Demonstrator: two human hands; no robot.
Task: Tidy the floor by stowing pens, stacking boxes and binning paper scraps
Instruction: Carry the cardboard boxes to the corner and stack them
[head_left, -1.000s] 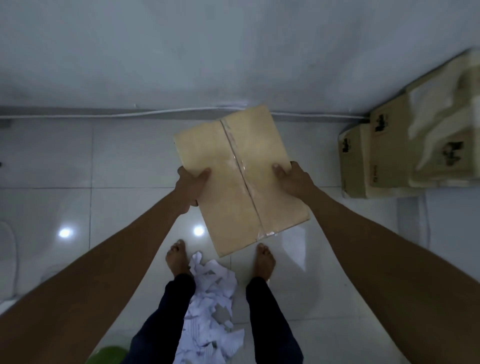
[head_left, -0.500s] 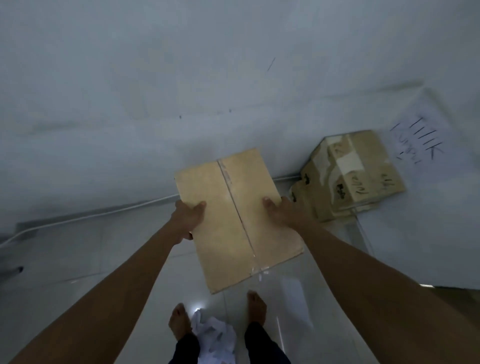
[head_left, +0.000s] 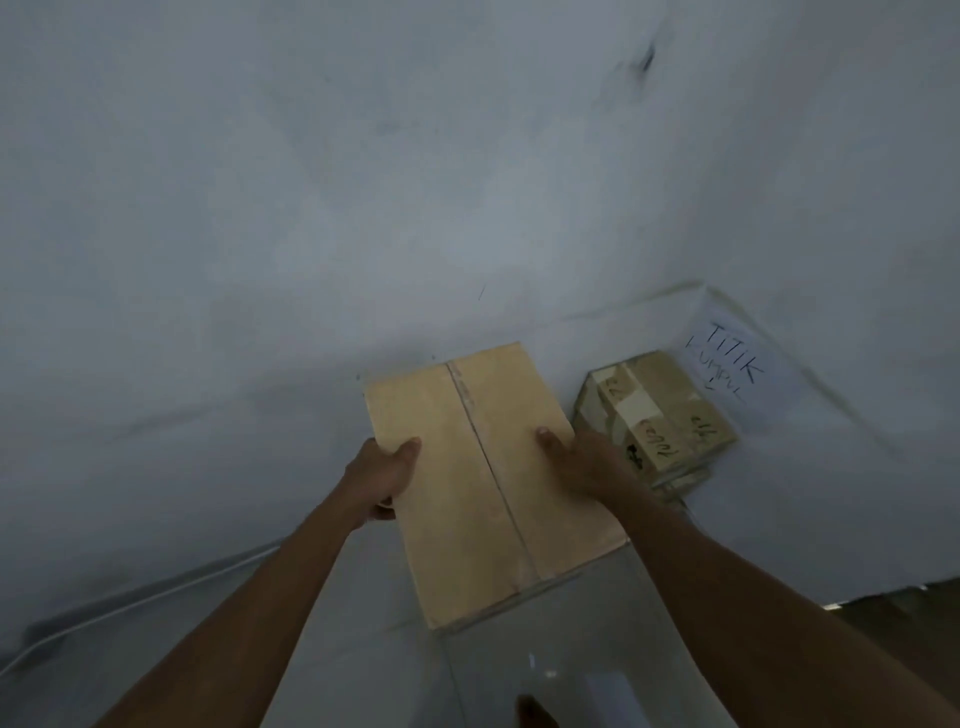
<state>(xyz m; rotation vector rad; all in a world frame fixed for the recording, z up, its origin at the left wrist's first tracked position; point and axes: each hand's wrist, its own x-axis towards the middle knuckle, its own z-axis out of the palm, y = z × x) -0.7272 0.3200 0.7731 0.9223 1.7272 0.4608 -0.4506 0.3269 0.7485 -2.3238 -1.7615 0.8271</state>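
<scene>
Both hands, left (head_left: 382, 475) and right (head_left: 582, 462), clasp cardboard box (head_left: 483, 467) (taped seam up).

Held box (head_left: 488, 483) fills the middle between both hands, stacked boxes (head_left: 660, 415) block the right corner, bare wall (head_left: 260, 260) ahead, open floor (head_left: 571, 649) below

Dim, bluish light is washing over the wall (head_left: 415, 182), leaving colours flat. Motion blur is softening the stacked boxes (head_left: 660, 415), and wide-angle distortion is bending the edges.

head cam | looks forward-down from above | close over forearms | faces wall (head_left: 363, 208) corner
</scene>
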